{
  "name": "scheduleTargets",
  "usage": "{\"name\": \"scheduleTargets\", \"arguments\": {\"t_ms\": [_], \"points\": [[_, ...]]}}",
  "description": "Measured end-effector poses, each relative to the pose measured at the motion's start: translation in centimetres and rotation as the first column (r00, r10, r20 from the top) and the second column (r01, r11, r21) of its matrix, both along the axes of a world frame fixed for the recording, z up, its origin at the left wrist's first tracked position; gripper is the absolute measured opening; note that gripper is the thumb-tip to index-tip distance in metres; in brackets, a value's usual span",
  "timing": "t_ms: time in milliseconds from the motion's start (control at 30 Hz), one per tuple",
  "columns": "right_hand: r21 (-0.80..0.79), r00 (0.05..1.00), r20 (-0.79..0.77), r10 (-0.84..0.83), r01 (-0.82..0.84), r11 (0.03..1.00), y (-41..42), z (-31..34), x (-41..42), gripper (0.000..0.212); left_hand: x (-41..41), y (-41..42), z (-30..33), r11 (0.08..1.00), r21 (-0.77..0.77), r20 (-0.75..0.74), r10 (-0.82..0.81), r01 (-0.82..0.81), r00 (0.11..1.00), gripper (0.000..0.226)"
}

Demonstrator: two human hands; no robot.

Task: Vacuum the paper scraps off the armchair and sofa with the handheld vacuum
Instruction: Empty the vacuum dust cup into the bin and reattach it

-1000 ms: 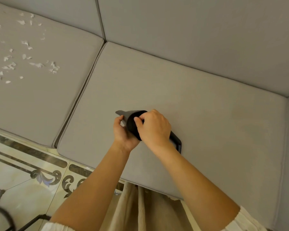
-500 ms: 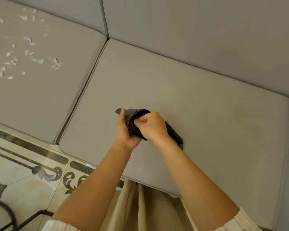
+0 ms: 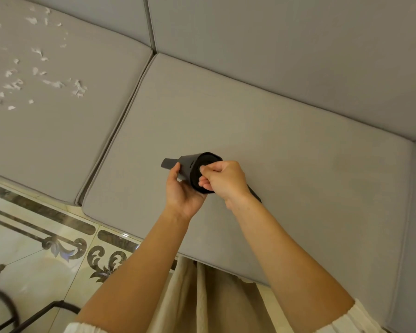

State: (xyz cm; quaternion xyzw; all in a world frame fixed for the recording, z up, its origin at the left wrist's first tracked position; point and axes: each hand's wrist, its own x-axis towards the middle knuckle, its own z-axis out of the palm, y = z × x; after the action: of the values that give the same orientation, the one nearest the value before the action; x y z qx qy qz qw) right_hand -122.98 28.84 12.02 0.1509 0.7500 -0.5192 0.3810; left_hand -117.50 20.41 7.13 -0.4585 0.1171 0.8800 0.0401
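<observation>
Vacuum [image 3: 190,168] in both hands, a person stood over the right seat cushion [image 3: 262,145] of a grey sofa, the dark handheld unit held just above the fabric with its narrow nozzle [image 3: 169,163] pointing left toward the mess. The left hand [image 3: 181,188] cupped the body from below, fingers wrapped round the barrel, apparently to steady it. The right hand [image 3: 223,180] was curled at the round rear end, thumb and fingertips pinching at the cap there, a grip that suggested a switch was being worked or a part twisted; which of the two could not be told. Behind that hand a dark piece of the handle [image 3: 255,195] showed.

Paper scraps [image 3: 41,68] lay scattered over the left cushion [image 3: 65,131], well apart from the nozzle, so the cleaning of that patch appeared not yet begun. The cushion beneath the hands showed no scraps. Patterned floor tiles [image 3: 58,248] ran along the sofa's front edge, and cream cloth [image 3: 202,296] hung between the forearms.
</observation>
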Motion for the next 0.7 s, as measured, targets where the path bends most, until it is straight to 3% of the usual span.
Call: {"name": "scheduleTargets", "arguments": {"t_ms": [233, 400, 500, 600, 700], "points": [[0.073, 0.988, -0.04, 0.148, -0.145, 0.987, -0.9, -0.1, 0.1, 0.027, 0.4, 0.0, -0.1, 0.999, 0.021, 0.019, 0.047, -0.047, 0.999, 0.048], [0.04, 1.0, -0.012, 0.023, -0.023, 0.999, -1.3, 0.0, 1.0, 0.03, 0.5, -0.1, -0.3, 0.994, 0.007, 0.038, 0.108, -0.108, 0.993, 0.047], [0.052, 0.99, -0.1, 0.099, -0.094, 0.994, -1.6, -0.1, 1.4, 0.029, 0.4, 0.0, -0.5, 0.979, 0.041, 0.04, 0.2, -0.201, 0.979, 0.05], [0.058, 0.967, -0.149, 0.206, -0.2, 0.978, -1.6, 0.3, 1.1, 0.017, 0.2, -0.1, -0.3, 0.993, 0.005, 0.018, 0.114, -0.114, 0.993, 0.065], [0.08, 0.968, -0.178, 0.176, -0.164, 0.983, -1.1, 0.2, 0.3, 0.016, 0.0, -0.4, 0.0, 0.999, -0.041, 0.008, 0.025, -0.024, 1.0, 0.066]]}}
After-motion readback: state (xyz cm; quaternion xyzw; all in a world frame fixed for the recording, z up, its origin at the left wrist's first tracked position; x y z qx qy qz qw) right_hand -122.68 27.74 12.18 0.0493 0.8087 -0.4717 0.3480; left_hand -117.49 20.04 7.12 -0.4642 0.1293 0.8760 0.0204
